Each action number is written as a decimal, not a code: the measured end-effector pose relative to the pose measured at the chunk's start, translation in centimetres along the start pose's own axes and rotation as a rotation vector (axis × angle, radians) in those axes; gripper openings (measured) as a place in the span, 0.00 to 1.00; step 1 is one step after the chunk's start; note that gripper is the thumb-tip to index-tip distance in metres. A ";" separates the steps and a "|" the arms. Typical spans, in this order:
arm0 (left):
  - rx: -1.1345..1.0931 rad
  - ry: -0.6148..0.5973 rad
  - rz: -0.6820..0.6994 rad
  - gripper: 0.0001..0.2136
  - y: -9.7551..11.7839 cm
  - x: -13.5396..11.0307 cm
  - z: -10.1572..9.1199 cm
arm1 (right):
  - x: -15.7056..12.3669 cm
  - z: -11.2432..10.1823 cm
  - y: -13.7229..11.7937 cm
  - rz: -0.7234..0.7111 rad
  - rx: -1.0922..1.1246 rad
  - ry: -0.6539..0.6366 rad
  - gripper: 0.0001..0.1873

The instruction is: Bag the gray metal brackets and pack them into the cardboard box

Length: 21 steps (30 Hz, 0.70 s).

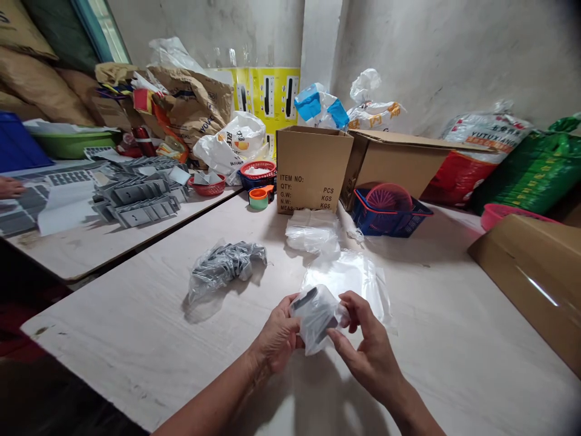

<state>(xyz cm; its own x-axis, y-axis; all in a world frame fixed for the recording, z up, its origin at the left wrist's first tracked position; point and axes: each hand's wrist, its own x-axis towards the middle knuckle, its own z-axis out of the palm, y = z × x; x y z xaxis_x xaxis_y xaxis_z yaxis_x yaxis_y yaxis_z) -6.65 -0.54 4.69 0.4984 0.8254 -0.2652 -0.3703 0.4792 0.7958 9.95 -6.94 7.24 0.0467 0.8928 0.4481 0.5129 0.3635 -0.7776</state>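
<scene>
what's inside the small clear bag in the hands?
A dark grey piece shows through the small clear bag, held by left hand and right hand. Crumpled film hides its full shape.

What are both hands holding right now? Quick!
The left hand: fingers closed on the small plastic bag.
The right hand: fingers closed on the same bag, pinching its other side.

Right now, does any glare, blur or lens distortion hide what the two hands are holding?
Head view: soft even light, so the left hand, right hand and small clear plastic bag with a dark grey part are sharp; head view: wide-lens bending and dark corners; head view: a glare streak on the brown cardboard box at right.
</scene>
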 end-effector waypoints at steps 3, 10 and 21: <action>0.060 0.026 0.045 0.31 0.0 -0.4 0.4 | 0.1 0.3 0.4 0.095 0.025 -0.018 0.28; 0.024 0.023 0.013 0.33 -0.2 -0.8 0.1 | 0.5 -0.2 1.7 0.055 0.207 -0.054 0.16; -0.198 0.032 -0.005 0.17 0.6 -0.4 -0.9 | 0.6 -0.8 2.6 0.205 0.533 -0.225 0.11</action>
<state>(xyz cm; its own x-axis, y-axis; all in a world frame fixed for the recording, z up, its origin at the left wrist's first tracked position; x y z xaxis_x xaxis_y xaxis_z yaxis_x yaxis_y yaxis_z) -7.76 -0.36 4.76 0.4763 0.8306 -0.2884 -0.5165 0.5297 0.6728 12.04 -5.64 5.83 -0.1129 0.9717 0.2074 0.0106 0.2098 -0.9777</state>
